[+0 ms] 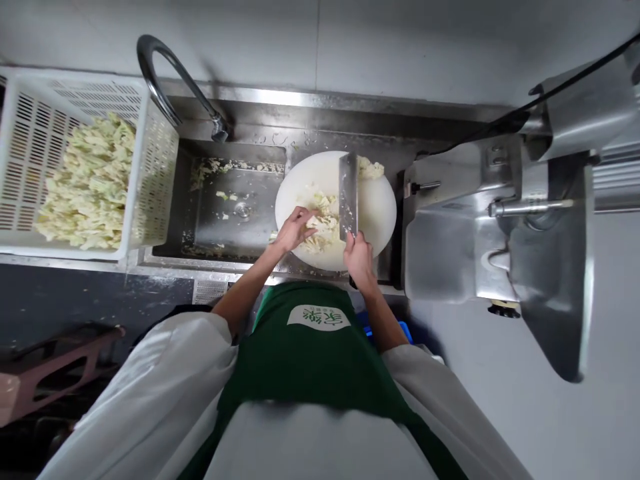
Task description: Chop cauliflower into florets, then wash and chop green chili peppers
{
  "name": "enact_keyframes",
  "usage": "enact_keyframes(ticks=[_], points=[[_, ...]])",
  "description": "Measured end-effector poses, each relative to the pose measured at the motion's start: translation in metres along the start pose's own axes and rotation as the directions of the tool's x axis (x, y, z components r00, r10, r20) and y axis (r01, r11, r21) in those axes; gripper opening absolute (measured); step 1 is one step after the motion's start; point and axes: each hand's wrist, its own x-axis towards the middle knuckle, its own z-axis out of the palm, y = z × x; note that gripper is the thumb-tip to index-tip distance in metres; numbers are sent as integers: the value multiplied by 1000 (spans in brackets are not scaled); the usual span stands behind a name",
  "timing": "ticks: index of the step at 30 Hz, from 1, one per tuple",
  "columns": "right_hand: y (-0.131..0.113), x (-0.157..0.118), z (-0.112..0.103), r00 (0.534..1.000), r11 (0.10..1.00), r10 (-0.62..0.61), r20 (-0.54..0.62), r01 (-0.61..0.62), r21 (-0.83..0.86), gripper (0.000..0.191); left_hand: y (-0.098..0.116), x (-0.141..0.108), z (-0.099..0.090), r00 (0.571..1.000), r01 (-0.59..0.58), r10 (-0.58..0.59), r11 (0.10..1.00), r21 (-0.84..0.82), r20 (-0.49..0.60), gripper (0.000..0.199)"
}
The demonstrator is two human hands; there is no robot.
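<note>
Vegetable pieces [327, 230] on board [379, 210], basket [156, 180] far left

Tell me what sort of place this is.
Probably a commercial kitchen's prep area: there's a steel sink, a large plastic crate holding a heap of cut vegetables, and a big metal machine resembling a slicer.

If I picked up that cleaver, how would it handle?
The cleaver would probably stay stiff, since it looks metal. It may feel heavy toward its broad end, which reaches beyond the right hand. Flat-sided, it seems unlikely to roll.
</note>
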Motion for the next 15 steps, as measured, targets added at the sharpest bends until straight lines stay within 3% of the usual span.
enact_keyframes(ticks=[4, 8, 11, 15], points=[[-31, 4, 7, 996, 997, -65, 64, 69, -47, 41, 13, -15, 11, 990, 42, -52, 996, -79, -129, 35], [-43, 14, 28, 984, 991, -81, 160, 96, -88, 42, 15, -13, 17, 976, 19, -37, 996, -86, -213, 26], [-40, 25, 39, 976, 993, -86, 200, 100, -60, 41, 12, -13, 17, 983, 6, -34, 988, -152, -179, 22], [-35, 28, 33, 987, 994, -93, 130, 100, -48, 41, 7, -18, 17, 977, 92, -128, 974, -207, -169, 29]])
